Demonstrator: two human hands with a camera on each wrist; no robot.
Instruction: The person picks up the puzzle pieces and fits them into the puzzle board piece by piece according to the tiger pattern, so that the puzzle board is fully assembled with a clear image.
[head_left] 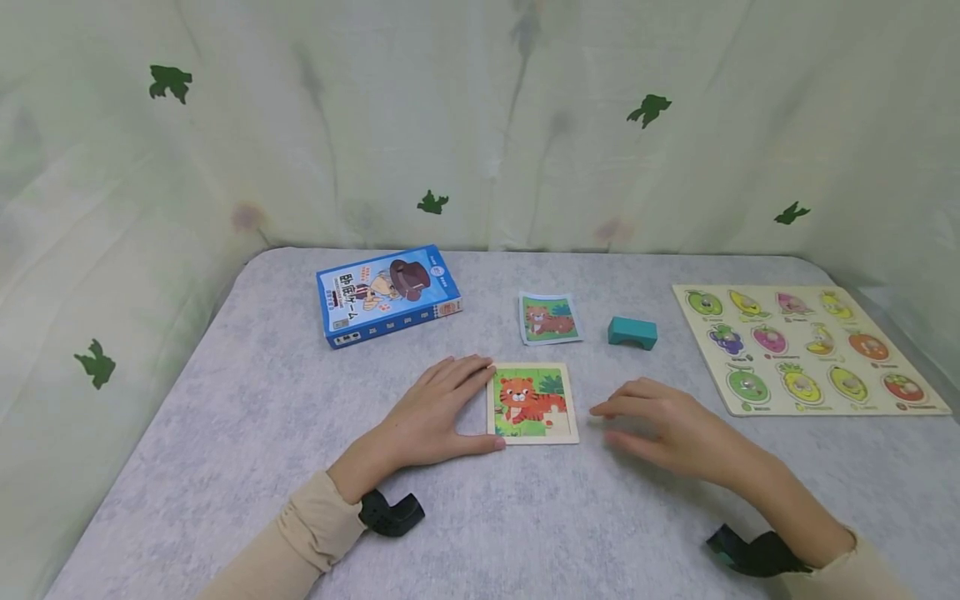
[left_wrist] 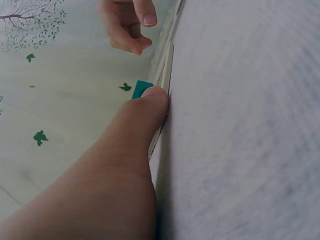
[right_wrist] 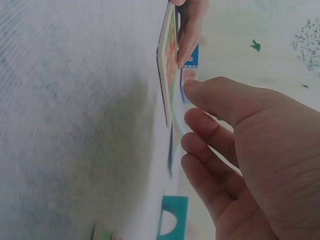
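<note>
A small wooden jigsaw puzzle [head_left: 532,403] with an orange tiger on green lies flat in its pale frame. Bare wood shows in the lower right of the picture. My left hand [head_left: 438,414] holds the frame at its left side, thumb at the near corner and forefinger at the far one. In the left wrist view, the thumb [left_wrist: 156,100] is right at the frame's edge. Just to the right of the puzzle hovers my right hand [head_left: 663,425], its fingers loosely bent. Nothing shows between its fingers [right_wrist: 197,147] in the right wrist view.
Behind the puzzle lies a matching tiger picture card [head_left: 549,320], with a teal arch block [head_left: 632,332] to its right. A blue game box [head_left: 390,293] sits at the back left. On the right is a fruit peg board [head_left: 810,350]. A pale curtain [head_left: 480,125] encloses the table.
</note>
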